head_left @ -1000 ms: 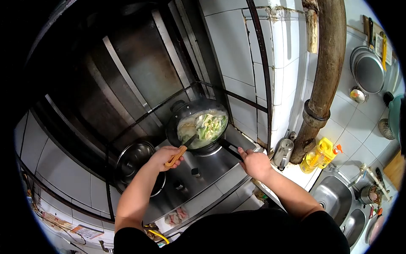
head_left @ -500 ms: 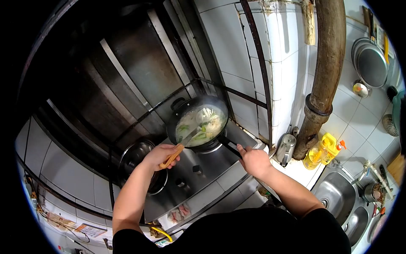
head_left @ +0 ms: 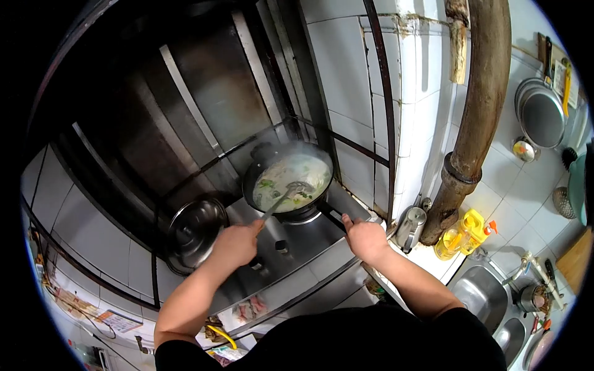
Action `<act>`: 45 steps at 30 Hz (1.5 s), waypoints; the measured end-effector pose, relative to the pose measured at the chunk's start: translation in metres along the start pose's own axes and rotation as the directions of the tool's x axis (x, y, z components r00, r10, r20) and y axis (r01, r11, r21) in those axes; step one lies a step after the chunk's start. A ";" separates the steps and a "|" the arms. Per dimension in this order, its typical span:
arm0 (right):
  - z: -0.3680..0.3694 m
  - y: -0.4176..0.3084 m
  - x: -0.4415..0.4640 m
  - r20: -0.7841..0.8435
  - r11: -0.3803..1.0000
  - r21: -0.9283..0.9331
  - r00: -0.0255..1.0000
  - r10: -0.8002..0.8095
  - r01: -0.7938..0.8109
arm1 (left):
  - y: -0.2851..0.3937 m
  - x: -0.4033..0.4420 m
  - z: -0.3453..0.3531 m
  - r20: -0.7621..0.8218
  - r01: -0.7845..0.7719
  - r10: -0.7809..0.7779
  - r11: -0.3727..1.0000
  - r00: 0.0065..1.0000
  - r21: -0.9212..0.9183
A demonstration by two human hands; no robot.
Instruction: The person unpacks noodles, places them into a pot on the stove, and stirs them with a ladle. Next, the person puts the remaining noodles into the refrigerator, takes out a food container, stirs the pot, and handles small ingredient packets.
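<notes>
The wok (head_left: 288,181) with soup sits on the stove (head_left: 303,247); its handle goes into the right hand (head_left: 366,238), whose fingers grasp it. The spatula (head_left: 283,201) dips in the wok, its upper end inside the left hand's (head_left: 238,244) closed fingers, at the wok's near side.

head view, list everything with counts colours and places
wok: 1, black, on stove
soup: 1, milky, in wok
spatula: 1, grey, in soup
stove: 1, silver, centre
lid or pan: 1, silver, stove's left
jug: 1, silver, right of stove
bottles: 2, yellow, by sink
pipe: 1, brown, upper right
sink: 1, silver, lower right
pans: several, grey, right wall
board: 1, tan, right edge
basin: 1, teal, right edge
shirt: 1, black, bottom
left hand: 1, on spatula
right hand: 1, on wok handle
</notes>
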State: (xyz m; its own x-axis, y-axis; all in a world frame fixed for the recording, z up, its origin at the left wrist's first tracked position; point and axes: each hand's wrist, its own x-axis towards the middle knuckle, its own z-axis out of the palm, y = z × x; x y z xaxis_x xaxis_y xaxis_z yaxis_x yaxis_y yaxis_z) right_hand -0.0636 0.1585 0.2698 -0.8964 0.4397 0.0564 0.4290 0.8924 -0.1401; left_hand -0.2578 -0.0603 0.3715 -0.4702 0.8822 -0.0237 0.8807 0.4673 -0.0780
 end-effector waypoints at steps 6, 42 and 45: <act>0.000 0.000 -0.001 0.003 0.998 -0.066 1.000 -0.022 0.023 | 0.011 0.029 0.050 -0.105 0.080 -0.072 0.994 0.992 0.071; 0.027 0.005 0.001 -0.204 0.995 -0.102 0.978 -0.040 0.020 | -0.029 -0.009 0.014 -0.041 0.092 -0.097 0.989 0.994 -0.114; 0.018 0.004 0.002 -0.138 0.997 -0.076 0.990 -0.019 0.009 | -0.020 0.008 0.022 -0.093 0.141 -0.158 0.976 0.983 -0.166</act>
State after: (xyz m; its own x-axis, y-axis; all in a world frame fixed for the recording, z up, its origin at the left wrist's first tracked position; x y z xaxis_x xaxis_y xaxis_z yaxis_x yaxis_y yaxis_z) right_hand -0.0657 0.1607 0.2517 -0.8804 0.4323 0.1951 0.4284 0.9013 -0.0636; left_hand -0.2804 -0.0644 0.3506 -0.5961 0.7988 0.0814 0.8026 0.5902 0.0861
